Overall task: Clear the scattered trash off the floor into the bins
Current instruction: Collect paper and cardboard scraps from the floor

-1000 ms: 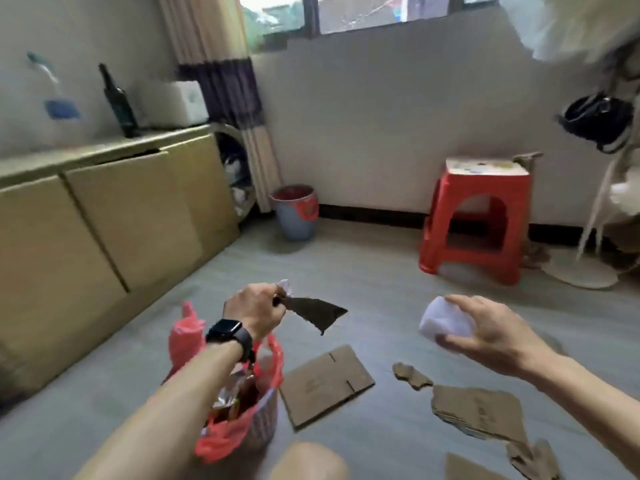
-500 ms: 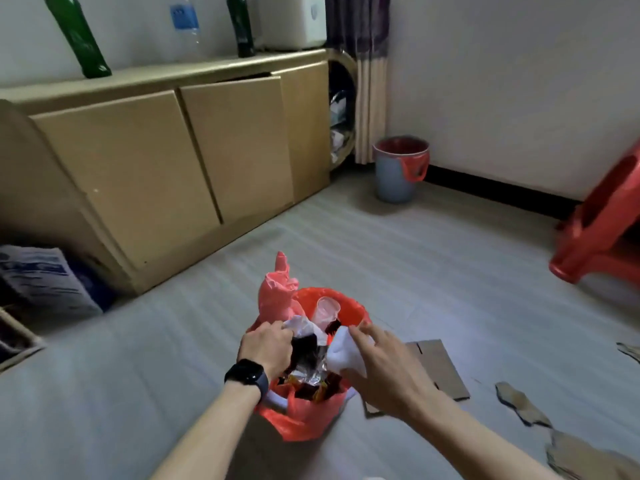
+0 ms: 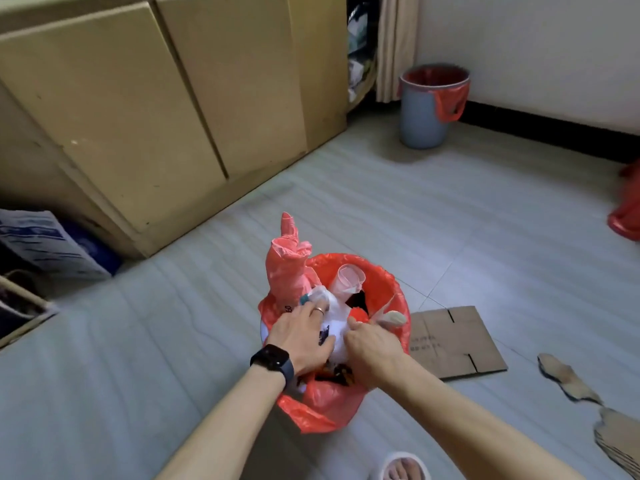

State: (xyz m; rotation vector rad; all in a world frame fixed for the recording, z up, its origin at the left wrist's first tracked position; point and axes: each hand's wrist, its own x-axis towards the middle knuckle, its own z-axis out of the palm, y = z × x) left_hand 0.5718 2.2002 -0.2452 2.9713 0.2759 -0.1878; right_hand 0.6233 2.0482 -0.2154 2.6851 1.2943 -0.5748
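The grey floor [image 3: 450,209] carries a red-lined bin [image 3: 322,407] in the middle, a flat cardboard sheet [image 3: 453,341] just right of it, torn scraps [image 3: 564,379] farther right, and a blue bin [image 3: 420,123] by the wall [image 3: 536,46].

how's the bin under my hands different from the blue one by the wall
The near bin is heaped with trash, left hand and right hand on it; the blue bin stands untouched, nothing above its rim. The near bin's red liner drapes its sides; the blue bin's wall shows. Both are red-lined.

Illegible print on cardboard sheet [image 3: 453,337]
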